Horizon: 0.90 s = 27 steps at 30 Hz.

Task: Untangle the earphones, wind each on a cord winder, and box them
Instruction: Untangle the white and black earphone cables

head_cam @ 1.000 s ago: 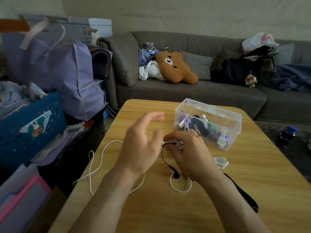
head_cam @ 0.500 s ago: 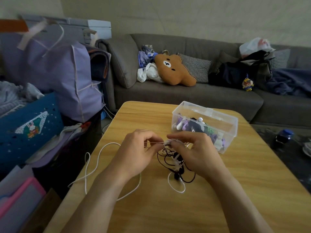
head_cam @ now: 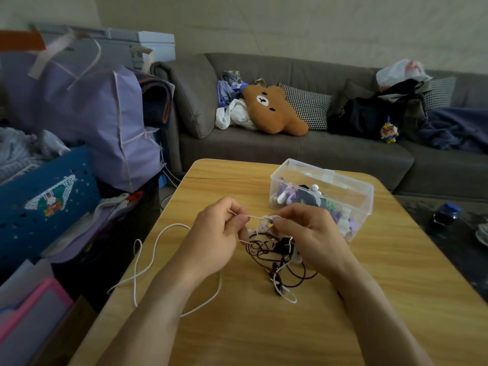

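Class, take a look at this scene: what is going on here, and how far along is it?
A person at a wooden table is untangling earphones. The left hand and right hand each pinch a white earphone cord, stretched taut between them. A dark earphone cord lies knotted with it below. The clear plastic box behind already holds wound earphones.

A wooden table (head_cam: pixel 396 299) bears tangled earphone cords (head_cam: pixel 280 262) and a clear box (head_cam: pixel 364 207).
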Each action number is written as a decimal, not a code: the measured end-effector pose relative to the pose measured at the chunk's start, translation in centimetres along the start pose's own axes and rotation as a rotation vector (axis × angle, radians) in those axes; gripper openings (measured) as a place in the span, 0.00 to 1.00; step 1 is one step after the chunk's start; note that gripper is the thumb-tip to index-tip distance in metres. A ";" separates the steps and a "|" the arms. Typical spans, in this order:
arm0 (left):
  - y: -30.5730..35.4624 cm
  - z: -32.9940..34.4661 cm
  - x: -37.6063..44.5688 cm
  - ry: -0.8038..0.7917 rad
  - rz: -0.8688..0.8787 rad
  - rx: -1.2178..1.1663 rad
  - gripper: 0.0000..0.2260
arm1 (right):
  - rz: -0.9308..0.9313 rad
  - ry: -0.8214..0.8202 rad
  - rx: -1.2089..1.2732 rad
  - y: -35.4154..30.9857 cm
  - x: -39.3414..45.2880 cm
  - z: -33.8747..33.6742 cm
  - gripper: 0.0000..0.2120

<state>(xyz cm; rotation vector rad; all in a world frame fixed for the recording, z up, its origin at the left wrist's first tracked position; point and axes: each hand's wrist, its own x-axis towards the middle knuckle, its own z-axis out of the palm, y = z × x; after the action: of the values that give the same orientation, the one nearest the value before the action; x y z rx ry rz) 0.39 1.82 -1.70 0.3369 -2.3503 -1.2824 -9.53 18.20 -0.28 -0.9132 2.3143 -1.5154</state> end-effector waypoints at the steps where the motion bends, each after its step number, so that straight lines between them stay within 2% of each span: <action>1: 0.0 0.0 0.0 -0.001 0.002 -0.019 0.04 | 0.003 0.007 -0.003 0.0 -0.1 0.1 0.05; 3: 0.1 0.0 -0.1 -0.045 0.014 -0.066 0.02 | 0.013 0.014 -0.019 0.0 -0.2 0.2 0.05; 6: 0.2 0.2 -0.4 -0.087 0.065 -0.090 0.06 | 0.007 0.017 -0.049 -0.2 -0.3 0.2 0.08; 13: 0.4 0.7 -0.4 -0.014 0.117 -0.100 0.06 | 0.009 -0.024 -0.100 -0.7 -0.5 0.2 0.21; 19: 0.2 0.9 -0.5 0.085 0.139 -0.092 0.05 | 0.045 -0.061 -0.198 -0.5 -0.5 0.0 0.26; 22: 0.3 0.9 -0.3 0.135 0.145 -0.080 0.05 | 0.064 -0.054 -0.195 -0.6 -0.4 -0.2 0.25; 27: 0.3 0.7 -0.1 0.224 0.090 -0.035 0.06 | 0.033 0.049 -0.014 -0.4 -0.4 -0.4 0.11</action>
<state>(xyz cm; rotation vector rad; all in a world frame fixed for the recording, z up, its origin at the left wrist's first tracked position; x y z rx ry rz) 0.14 2.58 -1.85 0.3406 -2.1287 -1.1777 -9.26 18.68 0.16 -0.8456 2.3651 -1.5270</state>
